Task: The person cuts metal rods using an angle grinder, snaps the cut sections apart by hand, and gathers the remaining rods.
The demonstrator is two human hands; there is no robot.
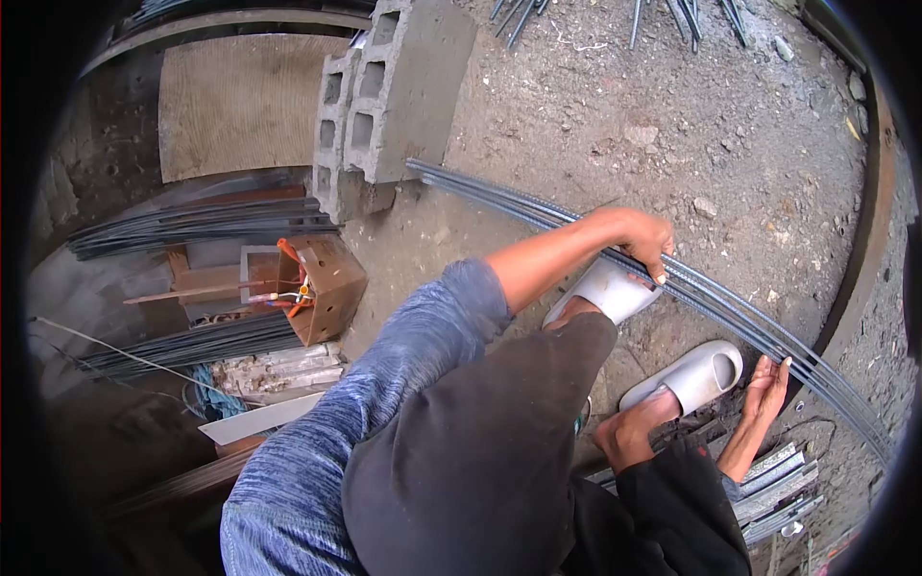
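Observation:
A bundle of several ribbed steel rebars (pixel 706 295) runs in a slanting line over the ground, from beside the concrete blocks to the right edge of view. My left hand (pixel 642 240) is closed over the bundle near its middle, above one sandal, thumb on the near side. Farther right, my right hand (pixel 765 387) is at the near edge of the same bars, palm turned up and fingers bent against them; part of its grip is hidden. My feet wear light grey slides (pixel 684 376), close beside the rebars.
Hollow concrete blocks (pixel 408 91) stand at upper left, near the rebar ends. A cardboard box (pixel 328 288) holds orange-handled tools. Dark rods (pixel 202 228) and a wooden board (pixel 250 106) are at left. Metal channels (pixel 773 485) lie lower right. More bar ends (pixel 682 19) show at the top.

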